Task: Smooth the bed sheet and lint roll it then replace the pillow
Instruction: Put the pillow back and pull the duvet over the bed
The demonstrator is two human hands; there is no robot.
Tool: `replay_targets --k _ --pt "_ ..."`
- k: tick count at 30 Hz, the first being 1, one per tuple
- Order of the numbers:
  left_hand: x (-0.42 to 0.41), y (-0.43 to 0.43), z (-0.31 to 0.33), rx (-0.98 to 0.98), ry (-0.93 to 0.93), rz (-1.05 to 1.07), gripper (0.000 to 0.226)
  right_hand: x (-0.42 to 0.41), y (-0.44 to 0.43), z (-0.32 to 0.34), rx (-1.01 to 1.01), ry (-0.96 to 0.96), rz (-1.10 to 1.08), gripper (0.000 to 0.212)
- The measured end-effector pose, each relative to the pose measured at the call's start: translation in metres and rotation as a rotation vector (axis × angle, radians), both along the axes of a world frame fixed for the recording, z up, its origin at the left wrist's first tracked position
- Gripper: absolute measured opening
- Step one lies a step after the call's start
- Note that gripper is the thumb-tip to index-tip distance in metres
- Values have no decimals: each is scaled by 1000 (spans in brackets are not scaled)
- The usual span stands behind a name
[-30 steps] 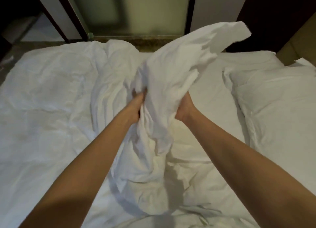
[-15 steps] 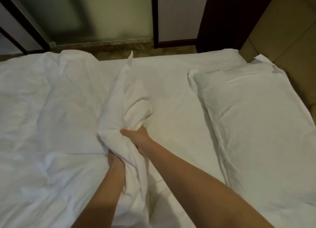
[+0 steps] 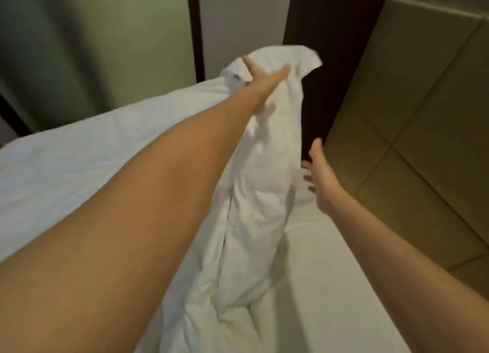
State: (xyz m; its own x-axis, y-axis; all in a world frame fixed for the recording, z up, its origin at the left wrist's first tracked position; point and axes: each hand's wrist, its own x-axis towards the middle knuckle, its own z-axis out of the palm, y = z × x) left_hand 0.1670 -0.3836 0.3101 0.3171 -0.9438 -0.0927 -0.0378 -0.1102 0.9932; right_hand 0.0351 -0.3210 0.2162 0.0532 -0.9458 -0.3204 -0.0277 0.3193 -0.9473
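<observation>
Aloft, bunched bed sheet [image 3: 264, 194] touching left hand [image 3: 260, 84], right hand [image 3: 321, 178] just beside

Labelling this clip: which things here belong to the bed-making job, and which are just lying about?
Job: bunched white fabric bedding, flat white bed sheet, left hand, right hand.
Lying about: tan padded wall panels, pale green frosted glass panel.

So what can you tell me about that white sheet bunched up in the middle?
The sheet is plain white cloth, soft and creased, gathered into a long bunched ridge rising off the bed to a floppy top end. The left hand touches it near the top, fingers outstretched; the right hand is open beside it, not touching.
</observation>
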Motion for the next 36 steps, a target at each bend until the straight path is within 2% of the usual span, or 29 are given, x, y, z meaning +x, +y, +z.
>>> replay_targets --k 2,3,5,7,9,11,12,13,15,17,20,22,24,26,28,30,33,36 --pt "2 -9 -72 79 -334 -93 71 -33 10 -70 127 188 0 62" --pt "-4 6 -114 126 -407 -121 58 -46 27 -109 192 242 54 64" --pt "-7 55 -206 202 -446 -96 46 -58 68 -174 287 269 151 48" --pt "-9 133 -282 302 -503 51 53 -56 115 -226 322 343 272 32" --pt "-23 224 -341 608 -569 148 75 -46 173 -267 373 382 374 32" --pt "-41 291 -372 933 -532 106 94 -35 229 -287 453 306 382 23" --pt "-47 311 -380 1015 -472 77 95 -31 250 -292 502 268 355 36" --pt "-51 324 -390 1048 -401 52 86 -28 270 -301 549 263 339 56" --pt "-54 330 -388 993 -300 39 57 -27 294 -300 600 319 398 76" --pt "-58 323 -368 832 -192 44 44 -30 296 -287 619 261 423 73" --pt "-67 320 -303 560 86 72 32 -47 288 -228 470 79 360 34" --pt "-83 312 -268 423 330 63 23 -76 285 -187 344 76 305 6" --pt "-109 304 -256 400 426 -42 24 -112 286 -164 249 155 96 11" --pt "-140 306 -264 467 348 -300 38 -148 293 -177 266 238 -82 8" --pt "-156 321 -290 560 225 -401 48 -168 313 -207 380 312 -61 35" --pt "-156 352 -305 558 125 -238 48 -177 340 -234 470 319 20 50" --pt "-148 430 -318 470 -155 101 47 -186 393 -243 485 288 -18 44" --pt "-148 531 -341 432 -390 142 63 -198 457 -252 645 311 78 62"
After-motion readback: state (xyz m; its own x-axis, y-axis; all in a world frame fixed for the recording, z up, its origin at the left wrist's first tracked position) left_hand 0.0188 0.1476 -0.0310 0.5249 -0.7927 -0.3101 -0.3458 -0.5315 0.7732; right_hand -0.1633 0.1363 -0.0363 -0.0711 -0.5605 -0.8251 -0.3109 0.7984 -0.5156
